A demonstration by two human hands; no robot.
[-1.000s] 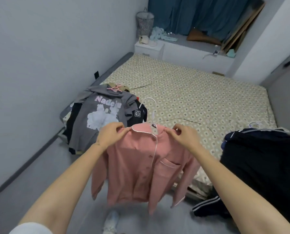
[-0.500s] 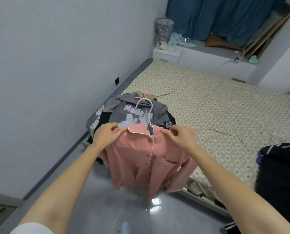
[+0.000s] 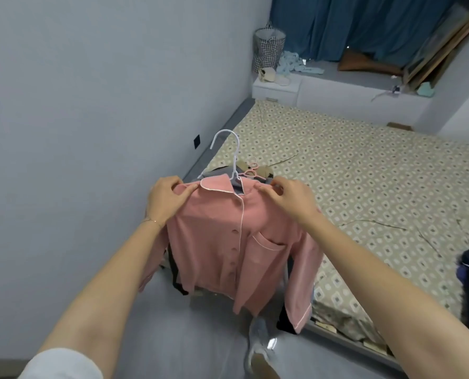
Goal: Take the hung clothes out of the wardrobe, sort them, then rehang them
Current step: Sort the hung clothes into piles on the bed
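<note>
Our left hand [image 3: 165,201] and right hand [image 3: 290,198] each pinch a shoulder of the pink shirt [image 3: 236,242] (on its white hanger [image 3: 229,157]), held above clothes piled at the bed's [image 3: 364,187] nine-o'clock edge.

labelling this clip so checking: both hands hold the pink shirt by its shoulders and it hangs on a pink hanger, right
Not quite. The pink shirt hangs on a white hanger, not a pink one; the head view shows it. The rest holds: the left hand and the right hand hold it by its shoulders.
</note>
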